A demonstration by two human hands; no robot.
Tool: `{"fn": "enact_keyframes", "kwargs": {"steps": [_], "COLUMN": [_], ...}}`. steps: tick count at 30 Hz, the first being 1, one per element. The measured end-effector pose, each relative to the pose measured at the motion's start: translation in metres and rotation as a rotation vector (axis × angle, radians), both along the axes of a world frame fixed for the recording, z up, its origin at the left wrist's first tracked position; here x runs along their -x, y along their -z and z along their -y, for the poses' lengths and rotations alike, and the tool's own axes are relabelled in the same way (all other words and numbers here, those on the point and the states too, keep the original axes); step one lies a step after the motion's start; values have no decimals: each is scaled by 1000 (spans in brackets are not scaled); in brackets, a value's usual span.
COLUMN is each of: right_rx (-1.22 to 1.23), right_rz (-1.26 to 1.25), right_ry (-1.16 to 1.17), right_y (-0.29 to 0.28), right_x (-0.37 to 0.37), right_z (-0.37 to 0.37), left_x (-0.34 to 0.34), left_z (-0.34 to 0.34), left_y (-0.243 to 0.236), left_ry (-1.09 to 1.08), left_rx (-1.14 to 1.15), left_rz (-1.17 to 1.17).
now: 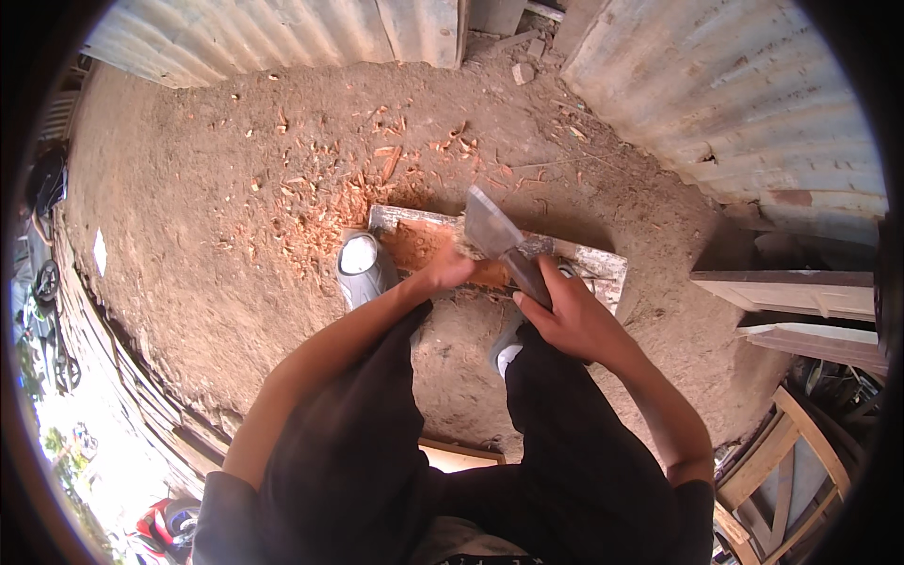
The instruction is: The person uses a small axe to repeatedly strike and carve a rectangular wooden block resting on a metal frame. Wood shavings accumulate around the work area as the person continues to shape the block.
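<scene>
My right hand point(571, 315) is wrapped round the dark handle of a broad-bladed chopping tool point(492, 226). Its wide grey metal blade points up and to the left, over a low wooden plank point(599, 266). That plank lies across the ground between my feet, with worn pale paint at its edges and raw reddish wood towards the left. My left hand point(450, 270) is closed low over the plank, just left of the blade. A pale bit shows by its fingertips, but the blade partly hides it and I cannot make out what it is.
Reddish wood shavings point(348, 202) litter the dirt ground beyond and left of the plank. A grey shoe point(361, 264) stands at its left end. Corrugated metal sheets point(753, 94) border the far side. Wooden boards point(791, 292) and a wooden frame point(786, 457) lie at the right.
</scene>
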State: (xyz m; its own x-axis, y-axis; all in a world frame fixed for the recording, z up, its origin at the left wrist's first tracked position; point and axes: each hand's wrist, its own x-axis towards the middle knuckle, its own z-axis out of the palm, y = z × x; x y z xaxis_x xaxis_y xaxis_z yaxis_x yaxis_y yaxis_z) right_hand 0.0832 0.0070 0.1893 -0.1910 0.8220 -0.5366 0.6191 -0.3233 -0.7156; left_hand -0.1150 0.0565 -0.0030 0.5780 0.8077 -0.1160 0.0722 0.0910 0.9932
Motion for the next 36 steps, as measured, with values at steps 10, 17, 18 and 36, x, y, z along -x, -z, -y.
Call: {"fn": "enact_keyframes", "kwargs": {"steps": [10,17,18,36], "right_rx": [102,208,201,213], "right_rz": [-24,-110,-143,-163], "right_ry": [177,292,313,358], "right_y": [-25,-40,-41,-19], "right_x": [-21,-30,-30,-43], "right_z": [18,22,22,41], "left_x": [41,7,4,-2], "left_z": [50,-11,-17,8], "left_y": [1,-28,-29,-32], "left_ry": [767,349,225,-73], "left_rx": [-663,-503,-286,235], "left_rz": [-2,-321,-138,197]}}
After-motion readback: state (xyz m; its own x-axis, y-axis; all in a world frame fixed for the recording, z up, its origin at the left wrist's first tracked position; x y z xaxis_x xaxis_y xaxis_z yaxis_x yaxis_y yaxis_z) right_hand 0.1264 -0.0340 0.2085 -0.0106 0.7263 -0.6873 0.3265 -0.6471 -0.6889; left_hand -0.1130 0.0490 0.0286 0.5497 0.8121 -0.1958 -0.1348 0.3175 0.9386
